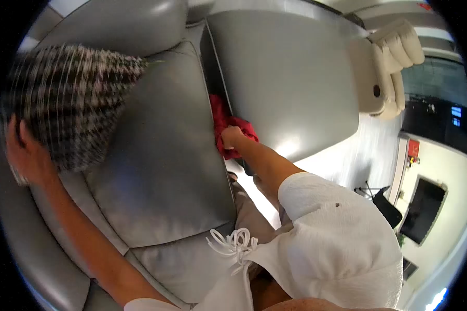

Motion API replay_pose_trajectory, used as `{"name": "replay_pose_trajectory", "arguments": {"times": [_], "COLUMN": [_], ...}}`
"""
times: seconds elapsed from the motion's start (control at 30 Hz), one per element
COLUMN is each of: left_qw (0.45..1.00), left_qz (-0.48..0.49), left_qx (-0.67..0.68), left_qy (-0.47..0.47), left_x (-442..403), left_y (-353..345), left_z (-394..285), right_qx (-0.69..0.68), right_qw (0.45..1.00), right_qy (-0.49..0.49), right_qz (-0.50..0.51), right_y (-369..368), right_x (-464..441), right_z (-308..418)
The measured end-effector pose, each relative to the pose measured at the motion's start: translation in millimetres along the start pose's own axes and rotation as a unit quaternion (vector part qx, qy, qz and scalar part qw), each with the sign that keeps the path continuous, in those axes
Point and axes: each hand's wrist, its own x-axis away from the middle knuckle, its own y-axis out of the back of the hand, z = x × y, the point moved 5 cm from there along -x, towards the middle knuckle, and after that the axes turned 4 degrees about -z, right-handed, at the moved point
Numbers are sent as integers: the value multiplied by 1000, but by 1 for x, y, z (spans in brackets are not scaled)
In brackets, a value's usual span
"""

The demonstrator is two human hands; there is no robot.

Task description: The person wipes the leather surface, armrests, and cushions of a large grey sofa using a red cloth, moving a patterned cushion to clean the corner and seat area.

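My right hand is closed on a bunched red cloth, part of which lies down in the gap between two grey sofa sections. At the far left, my left hand touches or is just beside the lower edge of a dark and white checked cushion. Its fingers look apart, though motion blurs them. The cushion is also blurred and leans over the grey sofa seat.
A wide grey sofa section lies beyond the gap. Farther right stand a cream recliner, a black chair and a wall-mounted screen. Grey backrests border the seat.
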Motion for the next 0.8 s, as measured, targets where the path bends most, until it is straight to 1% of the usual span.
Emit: {"name": "replay_pose_trajectory", "arguments": {"times": [0.07,0.1,0.13,0.17,0.2,0.23,0.27,0.3,0.33,0.4,0.43,0.5,0.57,0.6,0.63,0.7,0.73,0.8], "left_qw": [998,982,960,959,942,907,884,857,851,851,869,896,901,901,910,925,925,925], "left_qz": [32,117,172,243,321,417,464,513,522,520,492,438,417,405,385,352,352,351], "left_qx": [40,129,213,143,102,65,56,46,50,64,32,-29,-105,-145,-134,-117,-114,-106], "left_qy": [40,72,57,-25,-18,-1,2,9,22,47,49,63,62,63,72,81,89,100], "left_x": [8,19,47,82,125,160,187,210,200,214,218,220,222,219,221,229,230,231], "left_y": [-28,-37,-59,-79,-90,-93,-92,-96,-107,-113,-123,-141,-147,-153,-159,-160,-158,-162], "left_z": [-58,-34,-79,-108,-140,-165,-180,-192,-179,-177,-179,-199,-220,-227,-229,-222,-220,-217], "right_qx": [-22,-63,-108,-151,-198,-165,-102,-136,-169,-219,-237,-283,-365,-436,-497,-370,-296,-236], "right_qw": [1000,998,994,989,979,981,981,978,968,942,929,896,868,851,826,903,929,924], "right_qy": [8,1,-3,-5,41,73,152,124,112,102,93,69,74,116,165,214,215,201], "right_qz": [-15,-7,-2,4,26,75,68,99,149,231,269,335,328,268,209,34,-56,-223], "right_y": [-10,-7,-22,-32,-104,-81,-162,-211,-203,-179,-169,-104,-11,40,92,241,315,397], "right_x": [-5,3,6,12,8,64,73,91,116,150,158,166,145,117,91,31,2,-94], "right_z": [10,59,46,49,50,66,87,99,109,103,94,61,17,-6,-30,-68,-88,-120]}}
